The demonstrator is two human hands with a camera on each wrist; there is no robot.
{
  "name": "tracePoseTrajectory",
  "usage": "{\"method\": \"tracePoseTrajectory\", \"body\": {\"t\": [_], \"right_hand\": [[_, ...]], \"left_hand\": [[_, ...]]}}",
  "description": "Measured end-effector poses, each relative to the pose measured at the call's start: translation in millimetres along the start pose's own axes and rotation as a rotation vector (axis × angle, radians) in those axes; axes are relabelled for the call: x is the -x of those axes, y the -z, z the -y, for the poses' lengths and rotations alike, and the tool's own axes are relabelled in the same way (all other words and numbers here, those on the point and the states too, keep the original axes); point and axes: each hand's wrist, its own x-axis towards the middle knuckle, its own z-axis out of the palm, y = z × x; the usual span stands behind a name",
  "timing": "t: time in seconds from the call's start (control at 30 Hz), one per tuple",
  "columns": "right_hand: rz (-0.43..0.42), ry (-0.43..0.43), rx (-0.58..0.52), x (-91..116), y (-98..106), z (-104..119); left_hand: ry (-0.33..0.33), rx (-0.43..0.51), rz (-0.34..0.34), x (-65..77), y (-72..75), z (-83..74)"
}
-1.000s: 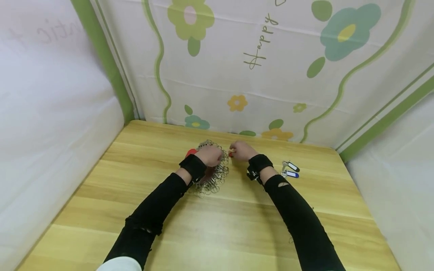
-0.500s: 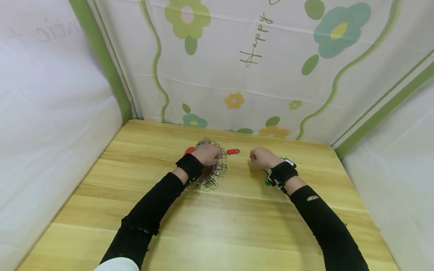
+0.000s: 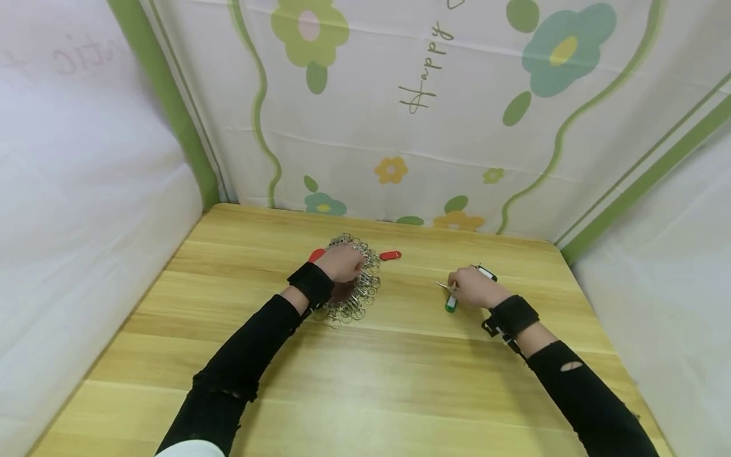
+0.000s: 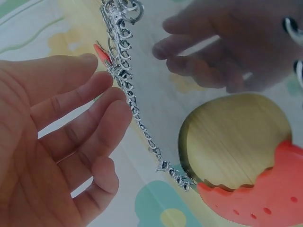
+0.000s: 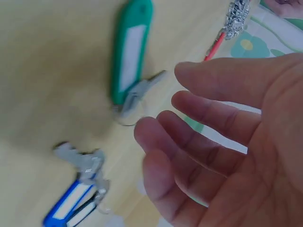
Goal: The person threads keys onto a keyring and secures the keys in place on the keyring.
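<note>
Green plastic key tag (image 3: pixel 451 304) lies eight o'clock from the loose, empty right hand (image 3: pixel 476 287); silvery rings (image 3: pixel 365 294) crowd the left hand (image 3: pixel 341 262), likewise empty.

Wood-grain table (image 3: pixel 354 393), white flower-print backdrop (image 3: pixel 348 127) lettered "Happy", white cloth walls (image 3: pixel 85 171) at both sides

A light-yellow wood-grain tabletop (image 3: pixel 388 374), catching a soft pale glare (image 3: pixel 365 393), sits flanked by white cloth side walls (image 3: pixel 85 197) and backed by a white fabric wall (image 3: pixel 337 120) printed with rounded teal flowers (image 3: pixel 565 54), wavy green lines (image 3: pixel 259 95) and olive "Happy" lettering (image 3: pixel 425 71).
</note>
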Motion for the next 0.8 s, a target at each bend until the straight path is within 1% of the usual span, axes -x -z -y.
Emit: {"method": "tracePoseTrajectory", "body": {"t": [0.13,0.27,0.33,0.43,0.57,0.63,0.7,0.8], "right_hand": [[-0.045,0.061,0.015,5,-10,-9],[-0.094,0.118,0.02,4,-15,-13],[-0.11,0.111,0.014,3,-16,-13],[-0.12,0.075,0.001,1,-19,-13],[-0.107,0.033,-0.014,-4,-23,-14],[-0.103,0.019,-0.008,-6,-24,-14],[-0.106,0.006,0.001,-7,-25,-15],[-0.115,0.002,0.019,-8,-26,-15]], "left_hand": [[-0.007,-0.017,-0.014,-1.1,-1.0,-0.6],[-0.003,-0.035,-0.007,-5.3,0.1,-5.3],[-0.009,-0.047,-0.009,-8.8,-0.7,-8.1],[-0.006,-0.096,-0.012,-14.7,-5.7,-10.4],[0.021,-0.139,-0.007,-21.5,-12.9,-11.3],[0.023,-0.132,-0.008,-24.2,-15.8,-11.9],[0.028,-0.153,-0.018,-27.0,-18.7,-12.5],[0.036,-0.165,-0.014,-31.0,-22.8,-14.1]]}}
